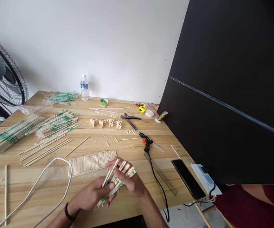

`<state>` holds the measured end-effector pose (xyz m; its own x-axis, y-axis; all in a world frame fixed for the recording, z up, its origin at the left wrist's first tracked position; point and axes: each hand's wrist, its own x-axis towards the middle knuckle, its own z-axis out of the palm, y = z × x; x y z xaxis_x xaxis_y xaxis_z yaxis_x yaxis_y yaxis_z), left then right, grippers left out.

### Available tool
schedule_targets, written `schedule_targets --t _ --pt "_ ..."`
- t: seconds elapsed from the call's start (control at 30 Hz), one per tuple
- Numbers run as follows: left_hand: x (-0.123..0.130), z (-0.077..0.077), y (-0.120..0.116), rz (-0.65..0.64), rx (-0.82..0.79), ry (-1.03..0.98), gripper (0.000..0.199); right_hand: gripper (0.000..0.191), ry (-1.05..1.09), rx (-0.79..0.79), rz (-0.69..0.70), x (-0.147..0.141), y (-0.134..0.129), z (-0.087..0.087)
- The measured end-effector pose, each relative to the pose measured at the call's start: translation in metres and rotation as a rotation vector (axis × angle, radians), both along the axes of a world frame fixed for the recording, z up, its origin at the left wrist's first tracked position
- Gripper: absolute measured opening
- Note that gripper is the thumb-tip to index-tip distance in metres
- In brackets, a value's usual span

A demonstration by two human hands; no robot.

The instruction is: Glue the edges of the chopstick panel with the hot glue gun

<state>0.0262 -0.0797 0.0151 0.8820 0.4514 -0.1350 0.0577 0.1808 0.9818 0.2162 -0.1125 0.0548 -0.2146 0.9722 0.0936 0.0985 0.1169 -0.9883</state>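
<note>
My left hand (pixel 90 193) is closed round a small bunch of wrapped chopsticks (pixel 115 180) in clear plastic with green print. Over the same bunch, my right hand (pixel 130 182) presses its thumb on top, its fingers partly behind the sticks. The bare wooden ends fan out at the upper side. Just beyond my hands lies a flat slatted panel (pixel 91 163) of short sticks laid side by side. Farther back stand several small wooden stick assemblies (pixel 102 123). To the right, a black hot glue gun (pixel 146 142) rests on the table.
Bundles of wrapped chopsticks (pixel 13 134) and loose sticks (pixel 47 152) lie left. A white cable (pixel 66 186) loops across the front left. Cutting pliers (pixel 130 118), a ruler (pixel 162 175), a phone (pixel 188 179) and a power strip (pixel 205 177) lie right. A bottle (pixel 85 90) stands behind.
</note>
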Motion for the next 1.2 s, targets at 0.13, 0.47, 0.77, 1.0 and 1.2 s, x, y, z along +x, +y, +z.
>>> schedule_targets --t 0.13,0.47,0.77,1.0,1.2 --pt "-0.007 -0.002 -0.006 -0.062 -0.176 -0.006 0.063 0.065 0.07 -0.102 0.166 0.003 0.006 0.008" --pt "-0.022 -0.004 -0.005 0.108 -0.08 0.074 0.06 0.064 0.052 -0.163 0.095 -0.007 0.012 -0.006" --pt "-0.021 -0.014 -0.007 0.2 -0.052 0.098 0.062 0.064 0.009 -0.161 0.032 -0.037 0.005 -0.034" --pt "-0.024 -0.001 -0.013 0.134 -0.197 0.102 0.063 0.083 0.06 -0.119 0.084 -0.011 0.009 -0.016" --pt "-0.024 0.005 -0.016 0.081 -0.272 0.114 0.069 0.068 0.045 -0.179 0.128 0.0 0.012 0.006"
